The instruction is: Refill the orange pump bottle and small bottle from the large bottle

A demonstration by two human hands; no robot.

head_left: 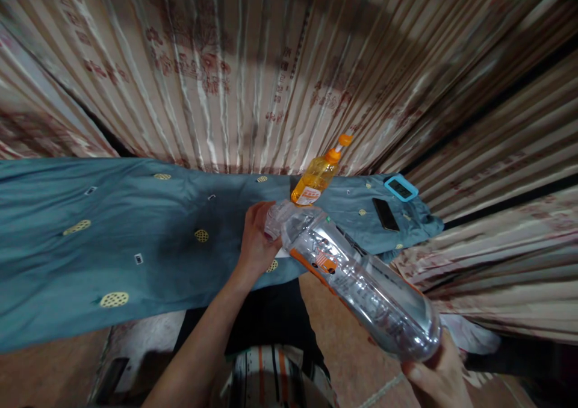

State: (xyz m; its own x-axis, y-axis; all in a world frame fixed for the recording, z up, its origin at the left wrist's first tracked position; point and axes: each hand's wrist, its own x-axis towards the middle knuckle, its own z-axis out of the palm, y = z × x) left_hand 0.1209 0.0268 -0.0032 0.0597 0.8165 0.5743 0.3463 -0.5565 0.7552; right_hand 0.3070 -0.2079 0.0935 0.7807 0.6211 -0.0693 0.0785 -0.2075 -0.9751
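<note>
A large clear plastic bottle (361, 293) with an orange printed picture is held tilted across the front of me. Its narrow end points to the upper left, over the cloth-covered surface. My left hand (261, 236) is closed around that narrow end, with some fingers hidden behind it. At the lower right, my right hand (440, 372) grips the wide base from below; its far fingers are out of sight. Just beyond the narrow end stands a pump bottle (315, 180) of orange-yellow liquid with an orange pump top.
A blue-green cloth (149, 206) with pineapple prints covers the long surface. On its right end lie a black phone (386, 214) and a blue-framed digital clock (401, 188). Pleated curtains (253, 83) hang behind and to the right. Below is a tiled floor (347, 342).
</note>
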